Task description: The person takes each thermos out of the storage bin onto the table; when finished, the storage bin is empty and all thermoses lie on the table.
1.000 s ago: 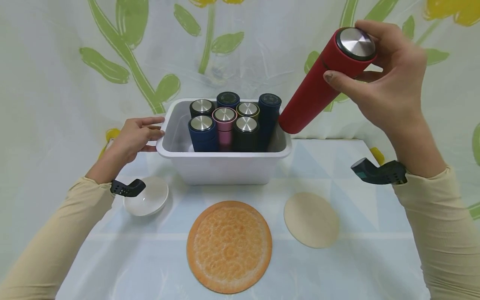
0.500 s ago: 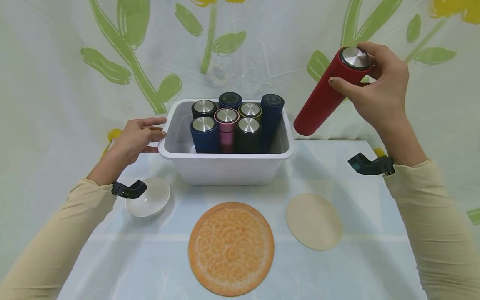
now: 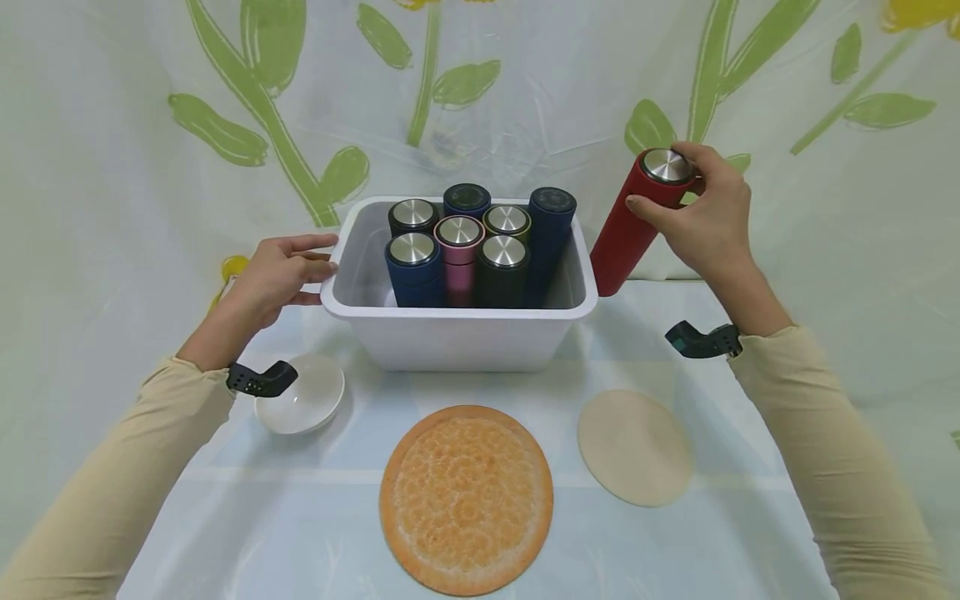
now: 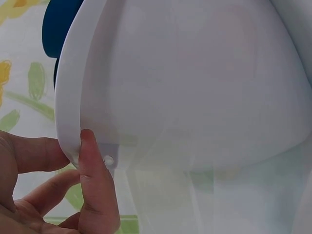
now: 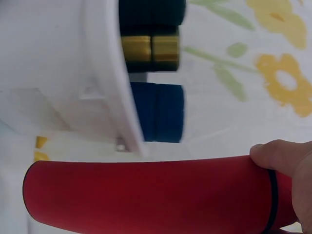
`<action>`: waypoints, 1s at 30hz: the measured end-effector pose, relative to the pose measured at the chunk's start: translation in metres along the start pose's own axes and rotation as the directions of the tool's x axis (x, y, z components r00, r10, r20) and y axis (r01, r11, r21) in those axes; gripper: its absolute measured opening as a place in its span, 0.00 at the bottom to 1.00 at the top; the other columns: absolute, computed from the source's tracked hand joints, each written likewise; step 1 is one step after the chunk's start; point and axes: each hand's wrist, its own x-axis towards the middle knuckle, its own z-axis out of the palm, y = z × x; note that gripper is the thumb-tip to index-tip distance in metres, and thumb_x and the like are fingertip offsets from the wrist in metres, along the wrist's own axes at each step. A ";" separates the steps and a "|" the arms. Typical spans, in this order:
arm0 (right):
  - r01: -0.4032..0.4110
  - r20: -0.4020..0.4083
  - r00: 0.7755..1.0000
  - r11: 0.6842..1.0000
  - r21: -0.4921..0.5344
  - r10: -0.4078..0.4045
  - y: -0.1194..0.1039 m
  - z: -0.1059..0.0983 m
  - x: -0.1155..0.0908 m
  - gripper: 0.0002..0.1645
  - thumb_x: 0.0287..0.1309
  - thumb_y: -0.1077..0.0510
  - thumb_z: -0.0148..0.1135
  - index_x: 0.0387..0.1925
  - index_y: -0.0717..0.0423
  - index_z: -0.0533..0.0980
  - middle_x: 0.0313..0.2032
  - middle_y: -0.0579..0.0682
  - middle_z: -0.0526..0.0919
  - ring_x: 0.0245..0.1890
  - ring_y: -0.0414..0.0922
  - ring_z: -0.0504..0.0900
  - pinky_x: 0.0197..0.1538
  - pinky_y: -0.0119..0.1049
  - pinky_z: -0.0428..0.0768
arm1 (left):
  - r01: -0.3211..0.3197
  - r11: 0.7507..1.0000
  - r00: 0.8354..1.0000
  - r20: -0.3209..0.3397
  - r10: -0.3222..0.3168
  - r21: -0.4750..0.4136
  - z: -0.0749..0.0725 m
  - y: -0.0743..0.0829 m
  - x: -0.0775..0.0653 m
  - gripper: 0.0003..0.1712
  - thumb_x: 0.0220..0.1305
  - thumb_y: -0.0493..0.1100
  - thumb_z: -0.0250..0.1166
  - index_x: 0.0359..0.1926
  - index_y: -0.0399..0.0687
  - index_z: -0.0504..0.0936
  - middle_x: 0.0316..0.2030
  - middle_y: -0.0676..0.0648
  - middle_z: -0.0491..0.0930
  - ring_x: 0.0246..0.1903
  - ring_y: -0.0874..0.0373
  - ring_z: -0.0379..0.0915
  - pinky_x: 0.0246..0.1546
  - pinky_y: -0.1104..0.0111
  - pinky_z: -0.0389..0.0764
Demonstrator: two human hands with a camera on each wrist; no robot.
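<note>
My right hand [image 3: 708, 212] grips a red thermos flask [image 3: 628, 225] near its steel-topped lid. It is tilted, its base toward the right end of a white plastic tub [image 3: 457, 342]. Whether that base touches the tub or table, I cannot tell. In the right wrist view the red thermos flask [image 5: 146, 195] lies just beside the tub's rim. My left hand [image 3: 273, 279] pinches the tub's left rim, as the fingers [image 4: 97, 185] show in the left wrist view. Several thermos flasks stand in the tub, including a pink one [image 3: 460, 258] and a tall navy one [image 3: 551, 242].
A white bowl [image 3: 303, 396] stands by the left forearm. In front of the tub lie a round orange-brown mat [image 3: 467, 500] and a smaller beige disc [image 3: 635, 448]. A flower-patterned sheet [image 3: 547, 92] hangs behind the table.
My right hand has come down and to the left with the red thermos flask, bringing it beside the tub's right end. The left hand has stayed at the rim. The view has shifted slightly.
</note>
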 end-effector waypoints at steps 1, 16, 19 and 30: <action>-0.007 0.009 1.000 1.000 -0.002 0.007 0.002 0.003 -0.001 0.38 0.54 0.52 0.74 0.66 0.54 0.72 0.55 0.53 0.79 0.48 0.43 0.77 0.51 0.28 0.77 | -0.001 1.000 1.000 -0.001 0.001 0.000 0.000 0.000 0.000 0.33 0.73 0.40 0.57 0.76 0.48 0.62 0.66 0.36 0.70 0.54 0.47 0.74 0.40 0.67 0.84; -0.077 0.074 0.994 0.994 -0.080 0.083 0.035 0.045 -0.003 0.41 0.57 0.49 0.72 0.69 0.58 0.68 0.59 0.56 0.77 0.54 0.51 0.75 0.53 0.42 0.78 | 0.006 1.000 1.000 -0.005 -0.006 -0.003 0.000 0.000 0.000 0.33 0.72 0.39 0.57 0.76 0.49 0.62 0.66 0.36 0.70 0.52 0.49 0.75 0.40 0.67 0.84; -0.083 0.073 0.993 0.994 -0.074 0.088 0.041 0.052 -0.002 0.41 0.57 0.50 0.72 0.68 0.59 0.67 0.58 0.57 0.77 0.54 0.51 0.75 0.53 0.44 0.78 | 0.005 1.000 1.000 -0.004 -0.005 0.002 0.001 0.000 0.000 0.33 0.72 0.39 0.57 0.76 0.48 0.62 0.66 0.36 0.70 0.52 0.49 0.75 0.39 0.68 0.84; -0.040 0.053 0.998 0.999 -0.014 0.041 0.065 0.069 0.001 0.41 0.57 0.53 0.72 0.68 0.61 0.66 0.59 0.59 0.77 0.56 0.54 0.75 0.57 0.51 0.78 | 0.005 1.000 1.000 -0.004 -0.005 0.003 0.000 0.000 -0.001 0.33 0.72 0.39 0.57 0.76 0.48 0.62 0.66 0.36 0.70 0.52 0.48 0.76 0.41 0.65 0.84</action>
